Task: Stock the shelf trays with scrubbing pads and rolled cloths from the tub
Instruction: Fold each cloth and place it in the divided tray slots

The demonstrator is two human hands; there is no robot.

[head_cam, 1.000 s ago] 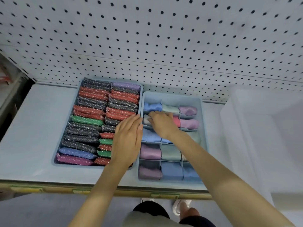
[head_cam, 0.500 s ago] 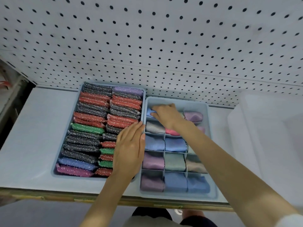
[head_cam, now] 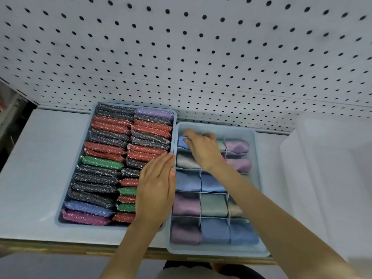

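Fingers (head_cam: 191,134) of my right hand (head_cam: 203,152) curl round the blue rolled cloth (head_cam: 181,143) in the far-left cell of the divided tray (head_cam: 259,198); its long axis seems to run left to right under them. My left hand (head_cam: 157,188) lies flat, fingers straight, on the scrubbing pads (head_cam: 104,150) just beside that tray, nearer me

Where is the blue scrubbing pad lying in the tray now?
In the head view, the blue scrubbing pad lies in the left column of the left tray, between the magenta pad in front and a dark grey pad behind.
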